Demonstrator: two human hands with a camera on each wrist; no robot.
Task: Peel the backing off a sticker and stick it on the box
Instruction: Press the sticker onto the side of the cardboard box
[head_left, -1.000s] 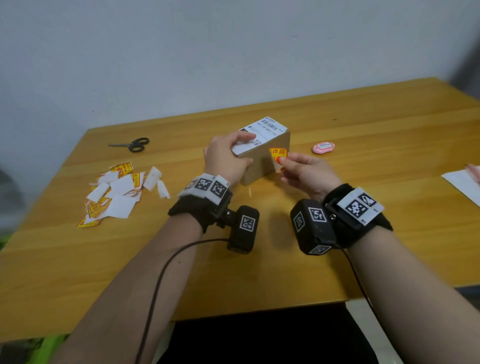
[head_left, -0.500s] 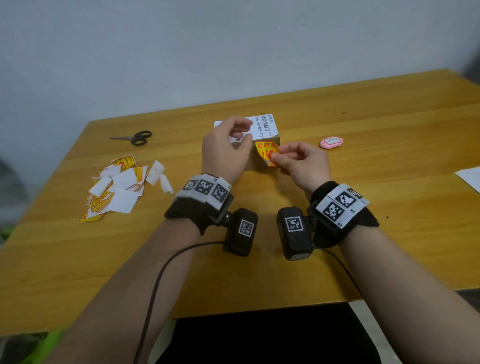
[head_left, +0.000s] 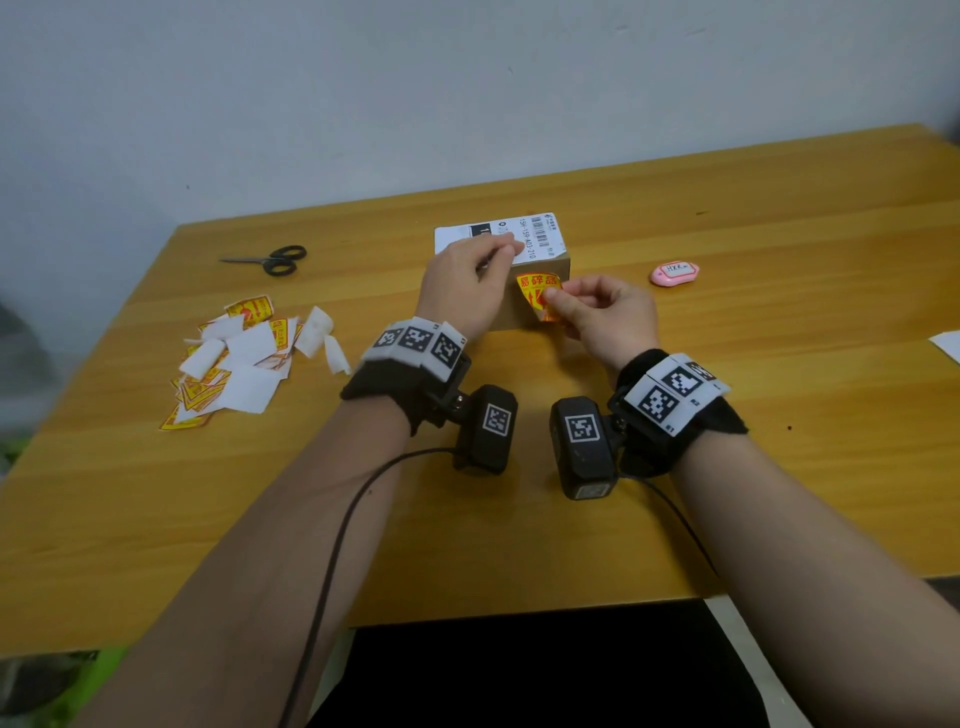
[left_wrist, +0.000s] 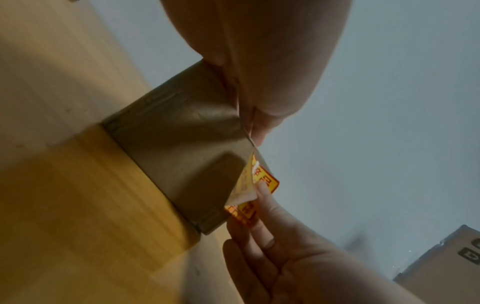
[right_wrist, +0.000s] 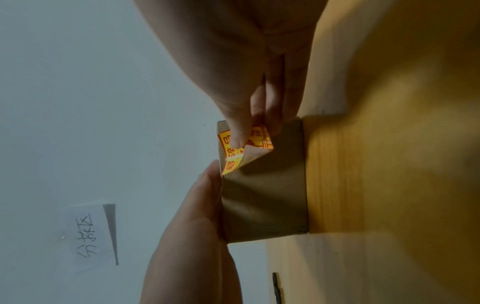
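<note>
I see the box (head_left: 540, 262) closed on the surface (head_left: 727, 467), white shipping label on top; contents not visible. Left hand (head_left: 462, 291) rests on the box top, fingers curled over the near edge, holding it. Right hand (head_left: 602, 317) pinches the sticker (head_left: 537, 291) between thumb and fingers against the box's front face; on the left wrist cam its upper edge touches the cardboard and a lower corner is curled off it. Versus half a second ago, the sticker has moved from the face's top corner to lower on the face, and the right hand dropped with it. Left on the surface: pile of backings and stickers (head_left: 234, 358), scissors (head_left: 270, 258). Right: pink tag (head_left: 674, 273), paper (head_left: 948, 343) at the edge. Grey wall behind.
</note>
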